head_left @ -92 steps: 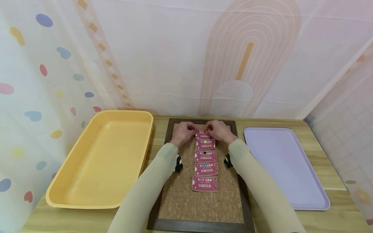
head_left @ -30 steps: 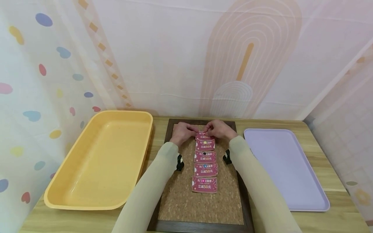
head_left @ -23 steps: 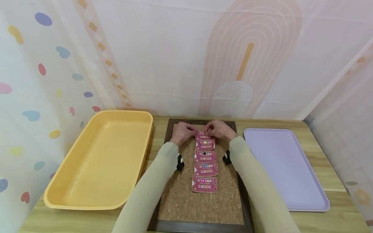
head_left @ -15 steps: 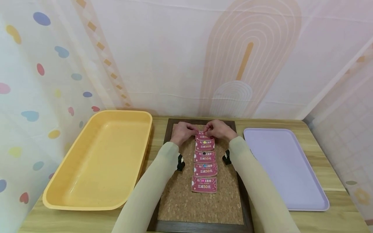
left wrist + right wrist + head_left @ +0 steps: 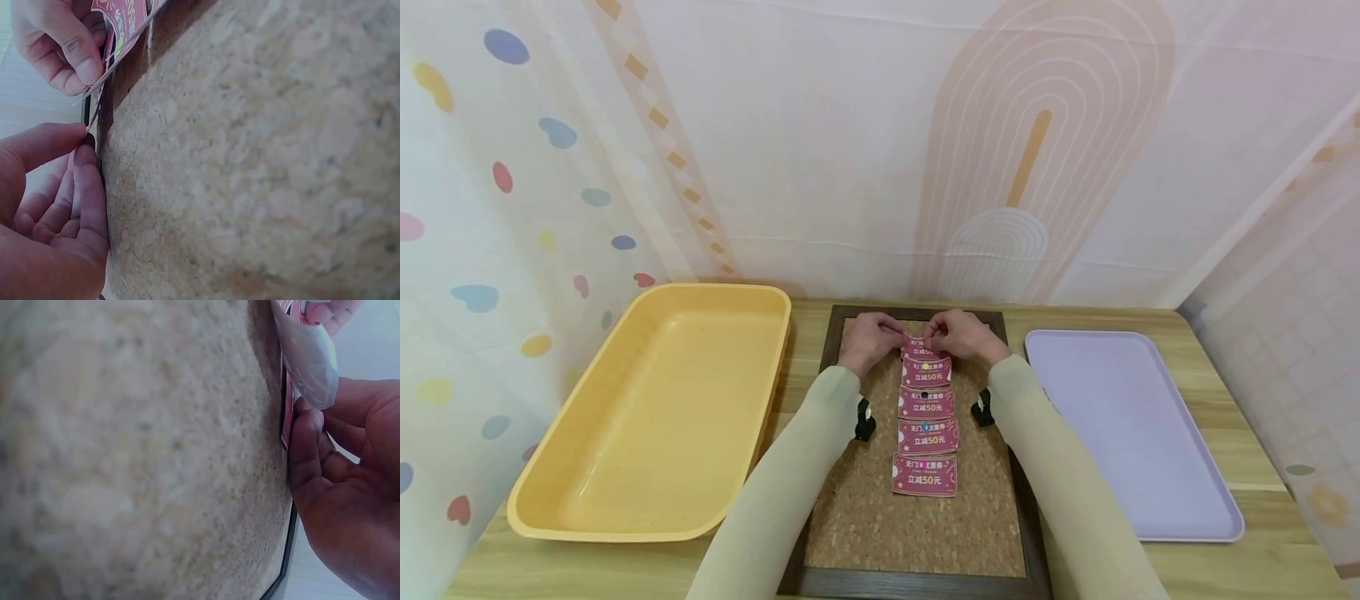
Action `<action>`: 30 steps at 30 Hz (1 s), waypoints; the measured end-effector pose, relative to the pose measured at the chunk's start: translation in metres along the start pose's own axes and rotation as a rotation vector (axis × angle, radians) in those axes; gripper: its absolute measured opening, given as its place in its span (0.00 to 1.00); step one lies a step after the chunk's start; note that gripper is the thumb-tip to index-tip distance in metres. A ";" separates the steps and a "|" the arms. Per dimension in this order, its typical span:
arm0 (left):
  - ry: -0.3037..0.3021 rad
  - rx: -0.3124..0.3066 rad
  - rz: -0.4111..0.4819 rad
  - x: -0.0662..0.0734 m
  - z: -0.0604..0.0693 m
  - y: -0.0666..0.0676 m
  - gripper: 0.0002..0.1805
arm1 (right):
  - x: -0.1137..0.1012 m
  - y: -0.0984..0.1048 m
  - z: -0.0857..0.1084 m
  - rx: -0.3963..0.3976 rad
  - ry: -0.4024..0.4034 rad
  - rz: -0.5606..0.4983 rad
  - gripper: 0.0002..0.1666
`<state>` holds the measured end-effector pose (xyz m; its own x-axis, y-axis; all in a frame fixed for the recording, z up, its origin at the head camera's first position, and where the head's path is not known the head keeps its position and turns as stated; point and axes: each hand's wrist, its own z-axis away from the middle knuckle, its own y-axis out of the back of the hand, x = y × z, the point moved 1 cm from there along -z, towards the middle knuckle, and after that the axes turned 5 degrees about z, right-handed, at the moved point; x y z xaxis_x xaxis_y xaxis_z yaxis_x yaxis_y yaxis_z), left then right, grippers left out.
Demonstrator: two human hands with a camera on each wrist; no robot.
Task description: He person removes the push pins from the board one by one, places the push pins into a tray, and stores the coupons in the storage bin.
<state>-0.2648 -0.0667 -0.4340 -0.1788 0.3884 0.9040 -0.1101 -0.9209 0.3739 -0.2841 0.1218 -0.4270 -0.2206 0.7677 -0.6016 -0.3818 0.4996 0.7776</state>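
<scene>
A framed cork board [image 5: 917, 533] lies on the table with a column of pink coupons [image 5: 925, 475]. Lower ones carry small coloured pushpins, such as a yellow pushpin [image 5: 926, 366]. At the far end, my left hand [image 5: 871, 340] pinches the left edge of the topmost coupon [image 5: 926, 351] between thumb and fingertip. My right hand [image 5: 966, 336] has curled fingers, thumb and forefinger meeting over that coupon's upper middle on what appears to be a small red pushpin, mostly hidden. In the right wrist view, a coupon's pale underside [image 5: 309, 362] bends up beside the right hand's fingers.
To the left stands a deep yellow tray [image 5: 655, 417]; to the right lies a flat lilac tray [image 5: 1127, 433]. The board's dark frame [image 5: 917, 581] borders the cork. A patterned curtain [image 5: 850, 167] hangs behind the wooden table [image 5: 1262, 517].
Both hands stay at the topmost coupon with almost no movement. The whole head view has shifted slightly, and the coupons keep their places on the board.
</scene>
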 end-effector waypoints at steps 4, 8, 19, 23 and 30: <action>0.003 0.012 -0.016 -0.002 0.000 0.000 0.10 | 0.001 0.001 0.001 -0.015 0.006 -0.015 0.07; -0.006 0.026 -0.031 0.000 0.000 0.002 0.09 | 0.001 0.005 0.003 -0.009 0.033 -0.031 0.08; -0.026 0.110 -0.088 0.006 0.004 0.004 0.08 | -0.001 0.014 0.011 0.071 0.054 -0.084 0.06; -0.029 0.147 -0.086 0.008 0.005 0.004 0.08 | -0.003 0.015 0.015 0.110 0.066 -0.093 0.05; -0.065 0.122 -0.046 0.013 0.009 0.011 0.08 | -0.008 0.017 0.021 0.141 0.091 -0.105 0.08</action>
<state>-0.2594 -0.0718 -0.4159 -0.1117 0.4308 0.8955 0.0042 -0.9009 0.4339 -0.2706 0.1329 -0.4052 -0.2692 0.6719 -0.6900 -0.2792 0.6313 0.7236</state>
